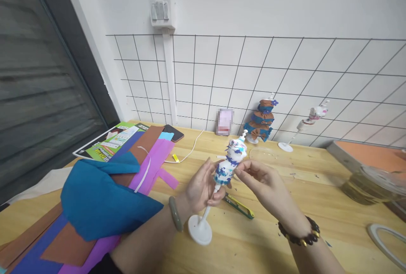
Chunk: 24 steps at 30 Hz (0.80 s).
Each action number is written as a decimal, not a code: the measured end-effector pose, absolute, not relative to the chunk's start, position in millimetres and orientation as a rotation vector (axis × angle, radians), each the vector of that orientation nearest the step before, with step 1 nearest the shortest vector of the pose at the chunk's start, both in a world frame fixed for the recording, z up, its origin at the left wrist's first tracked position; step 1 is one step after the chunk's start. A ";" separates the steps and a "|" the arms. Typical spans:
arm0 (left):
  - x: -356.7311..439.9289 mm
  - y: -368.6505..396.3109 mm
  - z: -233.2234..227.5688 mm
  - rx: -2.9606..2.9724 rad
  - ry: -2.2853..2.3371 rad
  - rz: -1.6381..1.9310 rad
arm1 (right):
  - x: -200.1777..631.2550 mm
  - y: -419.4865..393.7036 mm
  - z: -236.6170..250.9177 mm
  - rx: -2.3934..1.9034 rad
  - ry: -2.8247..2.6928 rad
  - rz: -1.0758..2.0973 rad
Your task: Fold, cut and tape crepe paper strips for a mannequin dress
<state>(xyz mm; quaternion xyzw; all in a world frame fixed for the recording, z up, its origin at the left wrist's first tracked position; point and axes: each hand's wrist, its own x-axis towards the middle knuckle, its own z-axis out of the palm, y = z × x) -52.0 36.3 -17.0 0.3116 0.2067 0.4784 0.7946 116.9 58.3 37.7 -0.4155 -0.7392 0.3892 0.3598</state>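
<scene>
A small white mannequin on a stand, dressed in white paper speckled blue and purple, is tilted over the wooden table. My left hand grips its pole below the skirt, while the round base hangs near the tabletop. My right hand pinches the paper skirt at the figure's waist from the right. A yellow-and-black utility knife lies on the table just beneath my hands.
Blue, brown and purple crepe paper sheets cover the left side, with a green booklet and a phone behind. Two more mannequins stand by the wire grid wall. A stack of clear plastic domes sits at right.
</scene>
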 end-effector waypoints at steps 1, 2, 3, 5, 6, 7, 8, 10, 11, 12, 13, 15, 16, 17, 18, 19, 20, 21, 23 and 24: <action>-51.0 35.4 -15.6 0.709 0.479 1.078 | 117.7 58.1 38.3 -1.084 -1.903 0.987; -49.9 34.5 -14.5 0.758 0.523 1.126 | 117.8 57.9 38.8 -1.095 -1.911 0.966; -48.8 33.6 -13.8 0.813 0.577 1.168 | 117.3 57.6 39.2 -1.104 -1.922 0.938; -46.7 32.3 -13.6 0.911 0.693 1.241 | 114.7 56.8 39.9 -1.115 -1.948 0.877; -45.7 32.1 -13.9 0.944 0.739 1.272 | 113.0 56.4 40.3 -1.115 -1.965 0.853; -44.6 32.1 -14.4 0.963 0.772 1.299 | 111.4 56.0 40.8 -1.114 -1.984 0.836; -43.6 32.2 -15.1 0.972 0.789 1.320 | 110.2 55.6 41.5 -1.110 -2.002 0.826; -41.3 32.3 -16.1 0.965 0.776 1.337 | 109.5 55.2 43.0 -1.089 -2.042 0.833; -40.2 32.1 -16.4 0.953 0.755 1.339 | 110.2 55.2 43.9 -1.070 -2.060 0.858; -39.3 31.9 -16.4 0.933 0.732 1.338 | 111.4 55.1 44.8 -1.050 -2.069 0.897; -38.8 31.6 -16.1 0.907 0.710 1.337 | 113.0 55.1 45.8 -1.032 -2.072 0.949; -40.3 31.6 -14.8 0.842 0.670 1.337 | 116.7 54.7 47.7 -0.996 -2.073 1.055; -42.7 32.1 -13.7 0.796 0.649 1.345 | 118.4 54.3 48.5 -0.972 -2.077 1.098; -46.2 33.1 -12.5 0.746 0.625 1.360 | 119.8 54.0 49.1 -0.945 -2.091 1.135; -50.6 34.3 -11.2 0.699 0.598 1.380 | 120.8 53.7 49.4 -0.916 -2.111 1.165; -55.5 35.8 -9.8 0.658 0.571 1.404 | 121.5 53.6 49.3 -0.892 -2.131 1.190; -60.3 37.2 -8.3 0.636 0.550 1.420 | 122.1 54.0 48.7 -0.880 -2.144 1.203; -64.5 38.4 -6.9 0.632 0.535 1.423 | 123.0 54.9 47.7 -0.886 -2.150 1.203; -70.0 39.6 -4.3 0.655 0.523 1.382 | 127.1 59.0 44.2 -0.948 -2.154 1.162; -71.1 39.6 -3.3 0.667 0.524 1.352 | 131.3 62.4 41.6 -1.003 -2.157 1.133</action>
